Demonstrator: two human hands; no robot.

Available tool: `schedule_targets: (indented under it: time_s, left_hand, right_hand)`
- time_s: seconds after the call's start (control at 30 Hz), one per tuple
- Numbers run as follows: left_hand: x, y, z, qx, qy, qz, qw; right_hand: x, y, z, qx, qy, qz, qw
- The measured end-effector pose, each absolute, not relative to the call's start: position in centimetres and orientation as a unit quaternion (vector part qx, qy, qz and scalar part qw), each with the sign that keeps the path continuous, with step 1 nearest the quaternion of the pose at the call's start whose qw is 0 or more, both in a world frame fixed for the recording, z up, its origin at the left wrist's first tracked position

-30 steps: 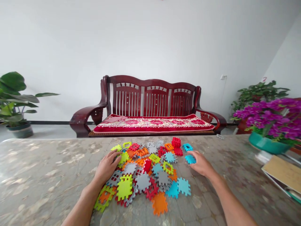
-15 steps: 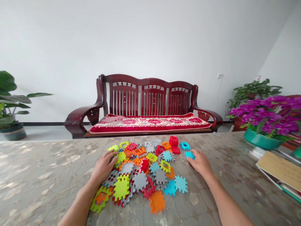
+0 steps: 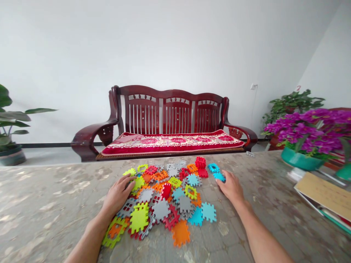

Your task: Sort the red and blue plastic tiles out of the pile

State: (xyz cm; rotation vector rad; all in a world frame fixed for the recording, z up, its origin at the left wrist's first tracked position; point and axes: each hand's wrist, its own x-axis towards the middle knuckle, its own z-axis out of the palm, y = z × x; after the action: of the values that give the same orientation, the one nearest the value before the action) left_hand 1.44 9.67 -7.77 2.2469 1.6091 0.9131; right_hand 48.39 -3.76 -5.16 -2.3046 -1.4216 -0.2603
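A pile of notched, interlocking plastic tiles in several colours lies on the table, among them a grey tile (image 3: 161, 209), a yellow-green tile (image 3: 139, 217) and an orange tile (image 3: 181, 233). At the pile's right side, my right hand (image 3: 231, 186) is closed on a blue tile (image 3: 219, 176), thumb on its near side and fingers at its right edge. Just beyond it lies a blue window-frame tile (image 3: 214, 168), close to or touching it. My left hand (image 3: 118, 191) rests at the pile's left edge, fingers stretched and thumb apart, fingertips by another yellow-green tile (image 3: 138, 182).
A red tile cube (image 3: 200, 162) stands at the pile's back. To the right are a teal pot of purple flowers (image 3: 301, 160) and a brown folder (image 3: 325, 193). A small grey piece (image 3: 250, 154) lies near the table's far edge. Beyond stands a wooden bench (image 3: 175, 113).
My right hand has pushed the blue tile slightly away from me, closer to the blue window-frame tile. My left hand has hardly moved. The whole view has shifted a little.
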Motion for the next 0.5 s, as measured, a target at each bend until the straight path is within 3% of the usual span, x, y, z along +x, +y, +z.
schedule_targets:
  time_s: [0.5]
  left_hand:
    - [1.53, 9.54, -7.6, 0.766, 0.55, 0.31, 0.118]
  right_hand:
    - [48.82, -3.71, -5.29, -0.801, -0.537, -0.098, 0.245]
